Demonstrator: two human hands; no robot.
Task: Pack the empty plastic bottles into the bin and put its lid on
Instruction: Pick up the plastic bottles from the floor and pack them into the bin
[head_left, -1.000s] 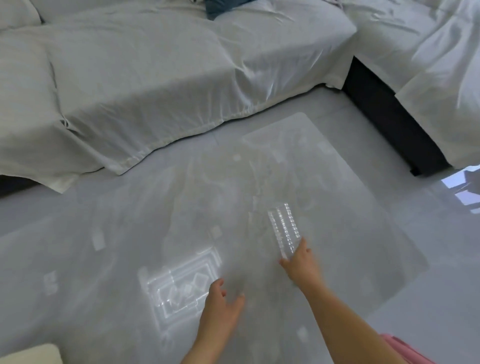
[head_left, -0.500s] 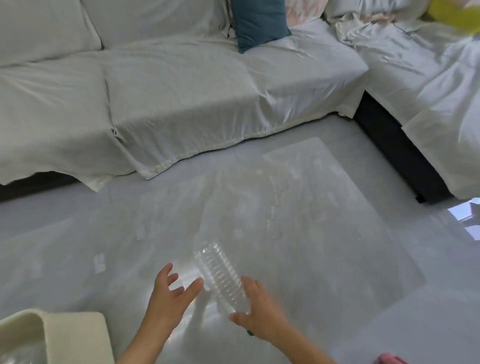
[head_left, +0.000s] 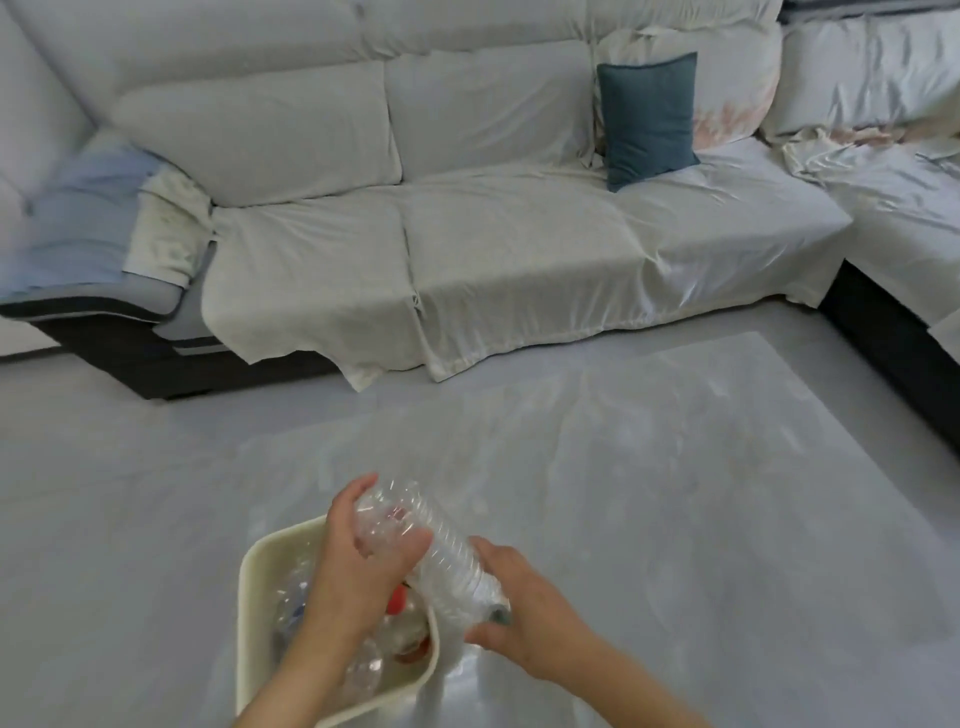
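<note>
A clear bottle (head_left: 441, 551) is clamped between the left hand (head_left: 358, 566) at its base and the right hand (head_left: 524, 623) at its cap, above the bin (head_left: 247, 597). Packing is underway; lowering it in seems next.

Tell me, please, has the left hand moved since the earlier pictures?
Yes. The left hand was open just above the floor; now it grips the base end of the clear bottle above the cream bin, which has since come into view.

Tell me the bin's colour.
Cream, off-white; the bin shows in the head view, below both hands.
</note>
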